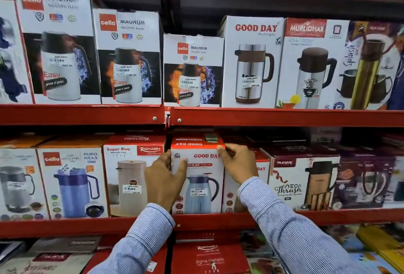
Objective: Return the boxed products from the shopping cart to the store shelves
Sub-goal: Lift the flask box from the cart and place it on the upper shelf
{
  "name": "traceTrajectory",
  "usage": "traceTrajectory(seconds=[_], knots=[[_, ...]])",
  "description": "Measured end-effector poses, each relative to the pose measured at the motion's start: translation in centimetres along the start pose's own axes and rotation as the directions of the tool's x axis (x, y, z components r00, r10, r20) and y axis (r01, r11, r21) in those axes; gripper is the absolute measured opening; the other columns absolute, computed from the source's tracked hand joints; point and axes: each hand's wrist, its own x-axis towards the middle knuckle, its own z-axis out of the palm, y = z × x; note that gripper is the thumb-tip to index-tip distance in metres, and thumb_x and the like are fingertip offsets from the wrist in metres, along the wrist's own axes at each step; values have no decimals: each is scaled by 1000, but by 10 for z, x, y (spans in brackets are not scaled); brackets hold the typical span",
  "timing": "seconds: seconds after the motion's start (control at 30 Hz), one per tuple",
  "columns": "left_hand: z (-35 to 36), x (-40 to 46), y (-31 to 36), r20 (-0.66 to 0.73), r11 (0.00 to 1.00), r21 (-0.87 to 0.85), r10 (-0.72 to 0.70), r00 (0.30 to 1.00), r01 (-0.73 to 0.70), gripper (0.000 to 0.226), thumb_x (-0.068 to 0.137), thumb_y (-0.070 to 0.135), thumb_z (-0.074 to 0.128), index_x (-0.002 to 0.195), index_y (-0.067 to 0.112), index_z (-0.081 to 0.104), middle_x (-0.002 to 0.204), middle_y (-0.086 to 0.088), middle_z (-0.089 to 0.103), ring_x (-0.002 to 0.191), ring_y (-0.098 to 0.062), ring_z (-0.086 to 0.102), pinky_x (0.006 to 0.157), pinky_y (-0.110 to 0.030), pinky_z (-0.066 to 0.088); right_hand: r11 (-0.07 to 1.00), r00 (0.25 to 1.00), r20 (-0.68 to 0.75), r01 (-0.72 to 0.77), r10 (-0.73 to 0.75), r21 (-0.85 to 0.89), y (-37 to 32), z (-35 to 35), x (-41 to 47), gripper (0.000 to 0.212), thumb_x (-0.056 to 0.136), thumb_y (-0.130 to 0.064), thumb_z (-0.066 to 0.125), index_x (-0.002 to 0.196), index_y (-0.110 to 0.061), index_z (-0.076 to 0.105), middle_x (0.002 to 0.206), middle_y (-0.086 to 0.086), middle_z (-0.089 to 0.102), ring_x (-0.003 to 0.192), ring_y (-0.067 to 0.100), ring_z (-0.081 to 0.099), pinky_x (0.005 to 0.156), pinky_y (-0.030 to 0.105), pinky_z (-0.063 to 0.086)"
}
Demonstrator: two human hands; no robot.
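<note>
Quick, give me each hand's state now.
Left hand: holding the Good Day box by its left side.
Right hand: gripping the same box at its top right corner.

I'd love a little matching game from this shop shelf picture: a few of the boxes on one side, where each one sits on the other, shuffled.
Things:
1. Good Day box with blue jug
2. Murlidhar box
3. Cello Puro Hexa box
4. Smallest Cello Magnum box

Places:
A. Upper shelf, just right of the tall Good Day box
B. Middle shelf, held between the left hand and right hand
C. Upper shelf, just left of the tall Good Day box
D. Middle shelf, left of the Super Riva box

Pairs: 1-B, 2-A, 3-D, 4-C
</note>
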Motion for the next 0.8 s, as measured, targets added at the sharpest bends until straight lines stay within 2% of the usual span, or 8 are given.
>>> traceTrajectory(seconds=[0.1, 0.17, 0.23, 0.37, 0.47, 0.53, 0.67, 0.8], knots=[[3, -10, -3, 37, 999, -26, -36, 999, 37, 56, 84, 28, 72, 132, 3, 58, 123, -9, 70, 105, -12, 67, 96, -31, 55, 998, 999, 48, -20, 22, -58, 5, 3, 10, 24, 91, -31, 59, 88, -12, 74, 83, 1, 76, 78, 15, 68, 75, 26, 52], [2, -17, -7, 51, 999, -6, -36, 998, 36, 56, 84, 26, 72, 133, 4, 57, 125, -8, 70, 103, -10, 66, 88, -20, 55, 997, 998, 62, -14, 19, -81, 7, 3, 12, 23, 90, -27, 60, 75, -12, 69, 71, -2, 71, 67, 12, 63, 69, 26, 48], [3, -23, -13, 50, 998, -22, -49, 998, 50, 55, 84, 26, 72, 133, 5, 57, 124, -8, 70, 99, -6, 62, 77, -11, 53, 996, 998, 60, -2, 7, -93, 11, 2, 14, 26, 90, -27, 60, 74, -9, 68, 70, 2, 72, 67, 17, 65, 67, 31, 52], [6, -38, -32, 62, 994, -31, -106, 992, 108, 57, 83, 29, 73, 132, 4, 58, 127, -11, 68, 113, -18, 67, 99, -33, 53, 993, 998, 55, 4, 3, -115, 18, 2, 6, 31, 88, -28, 62, 71, -3, 64, 69, 15, 69, 61, 21, 60, 60, 29, 47], [11, -50, -49, 93, 987, -11, -156, 983, 158, 63, 81, 43, 69, 133, 9, 57, 126, -10, 70, 108, -22, 70, 98, -46, 55, 993, 999, 51, 16, -10, -119, 21, 0, 3, 31, 87, -29, 62, 72, -2, 65, 68, 15, 69, 61, 21, 60, 64, 32, 50], [17, -55, -62, 98, 986, 9, -165, 982, 165, 65, 81, 50, 62, 135, 15, 55, 123, -9, 72, 102, -21, 73, 95, -47, 56, 993, 998, 55, 28, -22, -114, 22, -2, 3, 28, 87, -27, 62, 79, -2, 70, 74, 14, 73, 73, 25, 68, 72, 35, 55], [25, -57, -67, 49, 981, -41, -190, 981, 192, 51, 88, 26, 66, 136, 13, 55, 118, -15, 73, 104, -25, 72, 93, -47, 58, 992, 998, 51, 47, -42, -116, 16, -3, 1, 21, 89, -20, 61, 80, -7, 76, 76, 8, 76, 76, 23, 70, 74, 32, 55], [27, -57, -69, 19, 979, -84, -185, 983, 186, 42, 91, 17, 64, 132, 11, 58, 92, -1, 76, 72, -18, 75, 80, -43, 62, 997, 1000, 17, -6, 8, -77, 13, -1, 2, 18, 88, -17, 63, 86, -8, 78, 85, 6, 78, 80, 20, 71, 74, 25, 52]])
